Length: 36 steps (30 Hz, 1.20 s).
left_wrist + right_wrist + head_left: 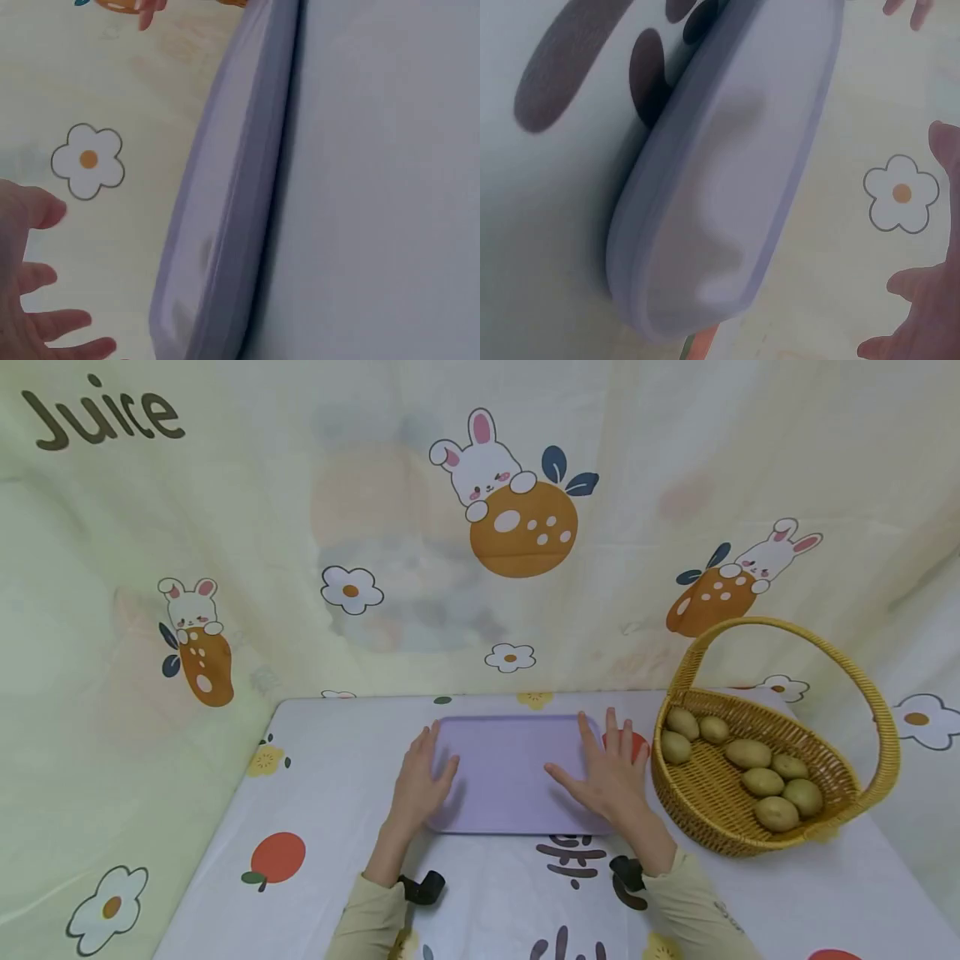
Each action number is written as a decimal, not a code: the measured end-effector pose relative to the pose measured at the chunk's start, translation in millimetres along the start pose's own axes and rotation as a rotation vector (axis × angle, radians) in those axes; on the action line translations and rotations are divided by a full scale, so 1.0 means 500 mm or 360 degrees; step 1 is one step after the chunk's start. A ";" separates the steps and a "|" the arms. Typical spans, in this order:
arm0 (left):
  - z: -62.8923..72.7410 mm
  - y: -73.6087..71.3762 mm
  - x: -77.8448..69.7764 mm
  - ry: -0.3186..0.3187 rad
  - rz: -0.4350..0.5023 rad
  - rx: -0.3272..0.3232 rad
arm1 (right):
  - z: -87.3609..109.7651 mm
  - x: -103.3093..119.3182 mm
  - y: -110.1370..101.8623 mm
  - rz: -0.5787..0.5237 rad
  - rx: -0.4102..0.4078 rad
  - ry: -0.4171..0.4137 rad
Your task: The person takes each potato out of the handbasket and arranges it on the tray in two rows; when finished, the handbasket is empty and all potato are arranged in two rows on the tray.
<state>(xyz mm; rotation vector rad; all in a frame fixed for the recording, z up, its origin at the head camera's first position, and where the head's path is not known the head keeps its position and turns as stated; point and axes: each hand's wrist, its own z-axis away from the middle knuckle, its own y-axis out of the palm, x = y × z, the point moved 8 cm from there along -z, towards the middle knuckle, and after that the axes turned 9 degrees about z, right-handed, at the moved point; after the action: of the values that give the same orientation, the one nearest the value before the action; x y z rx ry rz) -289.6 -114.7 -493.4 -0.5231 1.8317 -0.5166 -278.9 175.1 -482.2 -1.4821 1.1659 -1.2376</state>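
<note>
A shallow lavender tray (510,777) with a raised rim lies on the table, bare inside. My left hand (422,781) hovers over its left edge, fingers stretched out and thumb spread toward the middle. Over the tray's right end is my right hand (611,777), its fingers fanned wide and the thumb pointing inward. Neither palm holds anything. In the left wrist view the left fingers (64,322) show apart from the tray's side wall (240,202). The right wrist view has hand shadows falling on the tray floor (727,180), with the right fingers (915,285) off to the side.
To the right stands a yellow wicker basket (697,806) with a tall arched handle, holding several greenish-brown potato-like things (762,782). A printed cloth (337,793) covers the table. Behind it hangs a pale curtain (405,677) with rabbits and flowers.
</note>
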 end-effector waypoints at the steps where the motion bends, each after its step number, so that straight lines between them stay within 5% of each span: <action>1: -0.001 -0.002 0.002 -0.0005 0.0049 0.0002 | 0.000 -0.001 0.000 -0.0015 0.0004 0.0001; 13: -0.021 -0.021 0.030 -0.0017 0.0217 -0.0040 | -0.004 -0.013 -0.010 -0.0057 -0.0002 0.0002; 26: -0.007 -0.028 0.083 -0.0204 0.0374 -0.0179 | 0.002 -0.009 -0.058 -0.0278 -0.0118 -0.0171; 36: -0.009 -0.019 0.092 -0.0181 0.0357 -0.0156 | -0.001 -0.104 -0.128 -0.0548 -0.0324 -0.0003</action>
<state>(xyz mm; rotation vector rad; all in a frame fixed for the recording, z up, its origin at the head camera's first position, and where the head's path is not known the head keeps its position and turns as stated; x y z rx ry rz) -306.5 -149.1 -521.4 -0.3979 1.7851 -0.2419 -274.8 238.5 -429.4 -1.8954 1.0909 -1.3740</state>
